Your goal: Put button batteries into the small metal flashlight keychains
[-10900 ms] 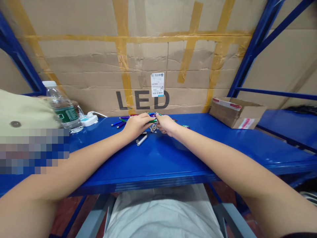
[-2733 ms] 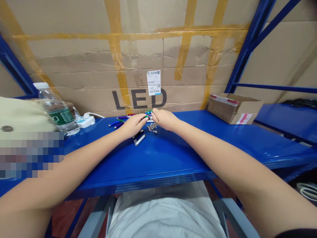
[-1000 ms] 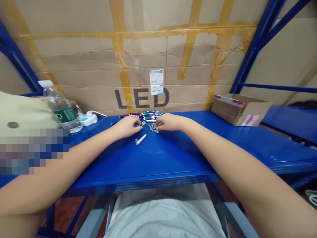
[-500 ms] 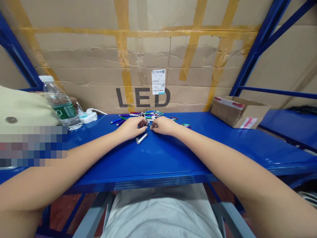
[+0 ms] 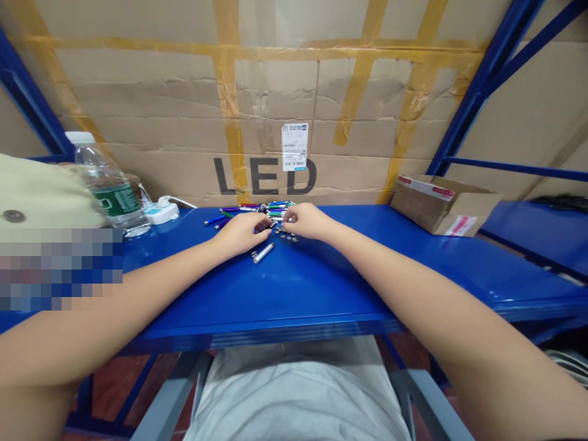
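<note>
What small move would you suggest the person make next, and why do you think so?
I would probably pinch one small metal disc with the right hand, since its fingertips are right at that loose pile, while the left hand sits just beside the silver metal tube.

- "LED" (image 5: pixel 265 176) is printed in black capitals on the cardboard carton (image 5: pixel 264 92).
- A white barcode sticker (image 5: pixel 294 147) is stuck above it; its small print cannot be read.
- The green label (image 5: pixel 113 201) on the water bottle (image 5: pixel 106 165) is unreadable.
</note>
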A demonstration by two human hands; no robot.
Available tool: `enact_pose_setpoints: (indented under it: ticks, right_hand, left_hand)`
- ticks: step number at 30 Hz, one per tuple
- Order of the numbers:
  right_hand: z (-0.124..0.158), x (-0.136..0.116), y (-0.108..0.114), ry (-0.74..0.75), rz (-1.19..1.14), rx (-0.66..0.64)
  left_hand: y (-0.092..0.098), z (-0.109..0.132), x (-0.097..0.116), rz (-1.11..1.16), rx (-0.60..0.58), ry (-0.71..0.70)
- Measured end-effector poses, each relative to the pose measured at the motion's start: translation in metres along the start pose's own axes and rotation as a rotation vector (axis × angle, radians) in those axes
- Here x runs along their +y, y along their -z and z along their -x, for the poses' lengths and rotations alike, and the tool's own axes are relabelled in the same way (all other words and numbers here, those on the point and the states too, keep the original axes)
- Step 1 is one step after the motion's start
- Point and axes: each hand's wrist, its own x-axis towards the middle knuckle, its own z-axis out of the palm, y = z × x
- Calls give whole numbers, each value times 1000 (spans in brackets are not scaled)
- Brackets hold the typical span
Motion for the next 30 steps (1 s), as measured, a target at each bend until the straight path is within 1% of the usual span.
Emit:
enact_pose_setpoints:
  ticks: [1, 3, 6, 9, 13, 16, 22, 26, 28, 30]
  right_hand:
    - [0, 3, 4, -8, -43, 44]
    - [0, 8, 9, 7, -141, 76]
    - [1, 13, 10, 45, -285, 18]
    - [0, 15, 5, 75, -397, -31]
    - [-2, 16, -1, 108, -444, -22]
    - [-2, 17, -2, 123, -460, -39]
    - [-2, 17, 1, 103, -377, -48]
    - [1, 19, 8, 76, -145, -32]
    - [2, 20, 10, 80, -43, -84]
    - [3, 20, 9, 82, -2, -163]
  left_hand:
    - [0, 0, 0, -8, 4, -3]
    - [-2, 0, 0, -11, 16, -11]
    - [-3, 0, 1, 11, 34, -31]
    - [-4, 1, 1, 43, 46, -54]
    - [-7, 2, 2, 85, 57, -50]
    - [-8, 3, 2, 100, 54, -49]
    - [-7, 2, 0, 78, 78, -60]
    - [-8, 1, -4, 25, 73, -73]
    - [-9, 1, -5, 9, 60, -75]
    - [-10, 1, -5, 0, 49, -75]
